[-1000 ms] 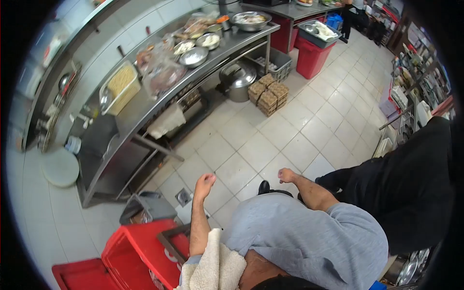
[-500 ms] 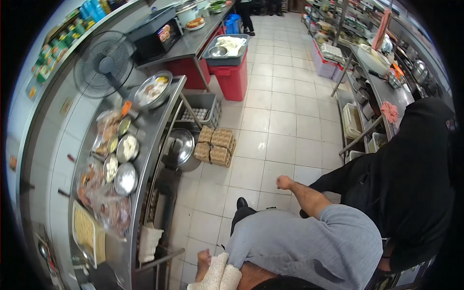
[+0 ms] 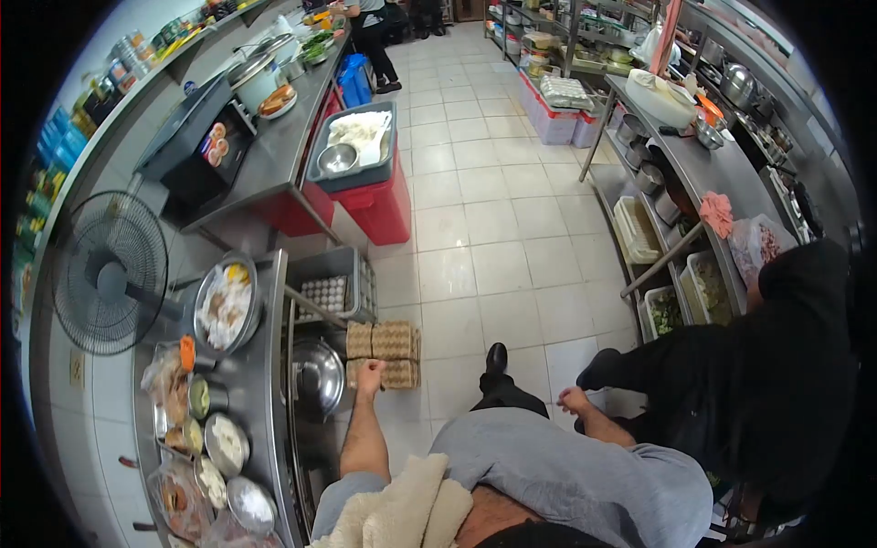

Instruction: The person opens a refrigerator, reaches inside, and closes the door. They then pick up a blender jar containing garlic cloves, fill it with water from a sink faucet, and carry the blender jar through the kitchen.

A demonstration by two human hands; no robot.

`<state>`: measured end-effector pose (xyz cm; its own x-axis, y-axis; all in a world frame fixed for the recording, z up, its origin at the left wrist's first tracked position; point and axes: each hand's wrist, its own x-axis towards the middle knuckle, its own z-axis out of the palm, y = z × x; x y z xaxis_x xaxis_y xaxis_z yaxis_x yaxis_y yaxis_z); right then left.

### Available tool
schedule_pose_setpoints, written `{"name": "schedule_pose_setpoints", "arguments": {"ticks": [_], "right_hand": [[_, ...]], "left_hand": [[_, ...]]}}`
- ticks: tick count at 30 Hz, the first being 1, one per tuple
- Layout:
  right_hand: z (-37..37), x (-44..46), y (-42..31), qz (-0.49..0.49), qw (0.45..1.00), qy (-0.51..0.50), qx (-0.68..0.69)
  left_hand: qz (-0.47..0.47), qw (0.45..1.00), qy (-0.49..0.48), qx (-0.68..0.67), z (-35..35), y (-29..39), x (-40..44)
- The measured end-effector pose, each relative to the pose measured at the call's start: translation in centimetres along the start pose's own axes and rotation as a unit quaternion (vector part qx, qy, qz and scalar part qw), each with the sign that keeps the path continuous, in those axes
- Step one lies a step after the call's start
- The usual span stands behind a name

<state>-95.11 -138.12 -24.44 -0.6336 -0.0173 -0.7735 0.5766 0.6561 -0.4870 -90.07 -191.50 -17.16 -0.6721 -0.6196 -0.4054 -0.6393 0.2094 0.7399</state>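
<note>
My left hand (image 3: pixel 370 376) hangs in front of me with its fingers curled, over the stacked egg trays (image 3: pixel 393 345) on the floor; I cannot make out anything in it. Lower right of centre, my right hand (image 3: pixel 574 400) is also curled, near the dark-clothed leg of a person (image 3: pixel 776 384) at my right; whether it holds anything is too small to tell. A cream towel (image 3: pixel 402 507) lies over my left shoulder. One black shoe (image 3: pixel 496 358) of mine is stretched forward on the tiles.
At left, a steel table (image 3: pixel 265 374) bears bowls and bags, beside a fan (image 3: pixel 111 279). A red bin (image 3: pixel 379 205) with a grey tub stands ahead. A steel counter (image 3: pixel 713 173) runs along the right. Another person (image 3: pixel 370 41) stands far ahead.
The view has swung from the left table toward the aisle, and the red bin and egg trays look closer. My left hand has swung forward from beside my body. A leg of mine has stepped forward.
</note>
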Motion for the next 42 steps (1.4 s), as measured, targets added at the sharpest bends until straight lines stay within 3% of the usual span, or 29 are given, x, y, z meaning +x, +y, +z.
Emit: {"name": "schedule_pose_setpoints", "arguments": {"ticks": [3,6,7,11,13,16,18,22,26,29,31,33,35,37,38,40,42], "right_hand": [[-2.2,3.1,-1.6,0.057,0.998,-0.025,-0.03],[-7.7,7.2,-5.5,0.117,0.992,-0.037,-0.025],[-9.5,9.3,-7.0,0.105,0.994,-0.02,0.011],[-17.1,18.1,-14.2,-0.033,0.995,0.085,-0.032],[-19.6,18.2,-21.6,-0.036,0.991,0.11,0.061],[-21.3,21.7,-29.0,-0.099,0.986,0.123,0.049],[-21.8,24.6,-32.4,-0.165,0.98,0.1,0.05],[-22.4,29.4,-36.6,-0.134,0.985,0.094,0.045],[-23.7,31.9,-36.5,-0.093,0.99,0.1,0.039],[-24.3,32.8,-35.1,0.052,0.986,0.098,0.122],[-24.7,33.2,-35.1,0.1,0.982,0.096,0.128],[-25.0,34.1,-36.1,0.118,0.972,0.106,0.175],[-24.9,35.3,-37.3,0.139,0.959,0.107,0.221],[-25.7,38.3,-38.9,0.02,0.995,0.059,0.076],[-25.9,39.5,-40.5,0.021,0.995,0.058,0.077],[-27.1,42.0,-44.7,0.121,0.972,0.081,0.184],[-29.8,44.4,-48.9,0.119,0.975,0.084,0.17]], "left_hand": [[-0.003,0.996,-0.089,0.006,4.3,3.3,3.2],[-0.109,0.983,-0.149,0.025,7.0,3.9,6.3],[-0.16,0.974,-0.157,0.021,7.4,5.0,6.7],[-0.179,0.975,-0.131,0.023,8.9,4.1,12.2],[-0.134,0.983,-0.106,-0.067,9.9,3.7,16.5],[-0.18,0.978,-0.099,-0.026,10.5,9.4,19.5],[-0.147,0.986,-0.079,-0.006,11.6,12.1,21.6],[-0.157,0.982,-0.108,-0.011,14.1,16.6,29.7],[-0.144,0.978,-0.144,0.05,16.4,22.9,38.0],[-0.147,0.974,-0.159,0.073,17.9,28.5,45.6],[-0.064,0.977,-0.178,0.1,19.5,31.8,51.8],[0.06,0.967,-0.21,0.132,20.7,36.8,56.8],[0.047,0.969,-0.241,0.031,23.1,40.7,61.6],[0.049,0.975,-0.215,0.007,23.5,49.8,60.2],[0.05,0.975,-0.215,0.009,24.2,53.1,60.5],[0.045,0.973,-0.225,-0.035,25.9,57.9,62.4],[0.053,0.972,-0.226,-0.046,27.7,61.1,65.5]]}}
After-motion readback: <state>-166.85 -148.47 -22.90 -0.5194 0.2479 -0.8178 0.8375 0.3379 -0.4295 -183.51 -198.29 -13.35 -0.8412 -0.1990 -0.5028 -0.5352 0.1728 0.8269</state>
